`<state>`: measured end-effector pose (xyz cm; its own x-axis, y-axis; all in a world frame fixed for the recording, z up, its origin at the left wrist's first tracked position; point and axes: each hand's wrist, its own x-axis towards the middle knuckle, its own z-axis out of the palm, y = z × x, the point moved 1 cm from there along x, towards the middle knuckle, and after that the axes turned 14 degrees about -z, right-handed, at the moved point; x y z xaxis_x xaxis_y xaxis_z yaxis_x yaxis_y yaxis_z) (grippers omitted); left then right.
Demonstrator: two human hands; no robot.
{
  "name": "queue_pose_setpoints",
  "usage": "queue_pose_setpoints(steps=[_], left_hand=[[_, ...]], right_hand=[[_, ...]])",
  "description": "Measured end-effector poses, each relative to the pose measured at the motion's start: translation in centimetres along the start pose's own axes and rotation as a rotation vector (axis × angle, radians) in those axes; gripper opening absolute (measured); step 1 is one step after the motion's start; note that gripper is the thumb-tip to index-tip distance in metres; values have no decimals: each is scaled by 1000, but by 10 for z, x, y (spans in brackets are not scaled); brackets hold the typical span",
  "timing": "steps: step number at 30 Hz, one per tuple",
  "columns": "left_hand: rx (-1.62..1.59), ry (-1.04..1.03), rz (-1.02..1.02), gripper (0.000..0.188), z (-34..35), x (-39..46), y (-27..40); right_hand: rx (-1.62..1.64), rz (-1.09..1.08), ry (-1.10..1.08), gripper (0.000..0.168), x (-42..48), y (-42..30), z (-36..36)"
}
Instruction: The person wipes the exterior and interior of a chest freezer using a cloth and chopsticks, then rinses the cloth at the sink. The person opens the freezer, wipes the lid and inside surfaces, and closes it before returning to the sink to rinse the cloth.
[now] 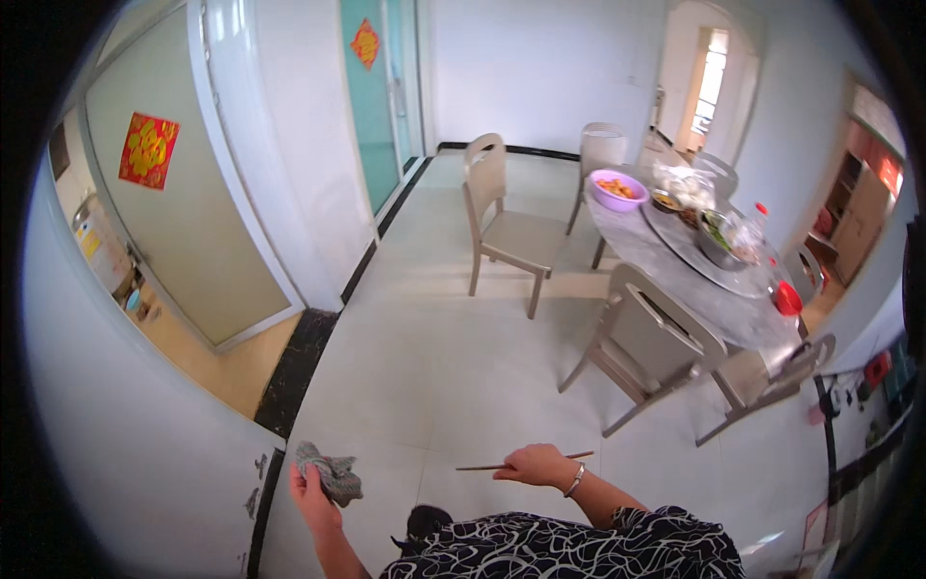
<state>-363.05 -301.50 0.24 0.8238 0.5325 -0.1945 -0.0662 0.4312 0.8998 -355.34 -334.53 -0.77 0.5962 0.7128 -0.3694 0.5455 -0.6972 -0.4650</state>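
Observation:
My left hand (312,492) pinches a crumpled grey patterned cloth (331,474) in front of the lower white wall. A fist made by my right hand (534,465) grips a thin brown stick (477,468), perhaps chopsticks, held roughly level with both ends showing. A silver bracelet (576,480) circles my right wrist. Both hands are above the pale tiled floor (391,376), well apart from each other. Below them show my black-and-white patterned clothing (564,546) and a dark shape (427,521), probably a shoe.
Ahead right, a round dining table (723,318) bears a purple bowl (621,199) of food, a metal bowl (723,250), plastic bags and a red cup (787,298). Several chairs surround it, including one chair (528,239) pulled out. To the left is a frosted door (188,217) beside a dark threshold (293,373).

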Motion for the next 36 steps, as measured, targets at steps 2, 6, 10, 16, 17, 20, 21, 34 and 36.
queue_pose_setpoints(steps=[2, 6, 10, 16, 17, 20, 21, 34, 36], left_hand=[[54, 63, 0, 18, 6, 45, 8], [129, 93, 47, 16, 10, 168, 25], [152, 186, 124, 15, 49, 286, 59], [199, -92, 20, 18, 177, 478, 58], [215, -154, -39, 18, 197, 509, 53], [217, -370, -24, 20, 271, 586, 58], [214, -406, -29, 20, 293, 615, 51], [512, -315, -47, 25, 498, 961, 55], [544, -280, -42, 24, 526, 1014, 52]], right_hand=[[24, -34, 36, 45, 51, 12, -27], [51, -18, 104, 42, 160, 55, -80], [65, 8, 124, 41, 253, 95, -119], [231, 165, 272, 34, 342, 174, -211], [236, 232, 298, 33, 353, 193, -223], [223, 432, 366, 34, 378, 255, -255], [193, 509, 316, 34, 384, 275, -270], [150, 156, 225, 33, 731, 429, -592], [204, 29, 272, 33, 782, 458, -639]])
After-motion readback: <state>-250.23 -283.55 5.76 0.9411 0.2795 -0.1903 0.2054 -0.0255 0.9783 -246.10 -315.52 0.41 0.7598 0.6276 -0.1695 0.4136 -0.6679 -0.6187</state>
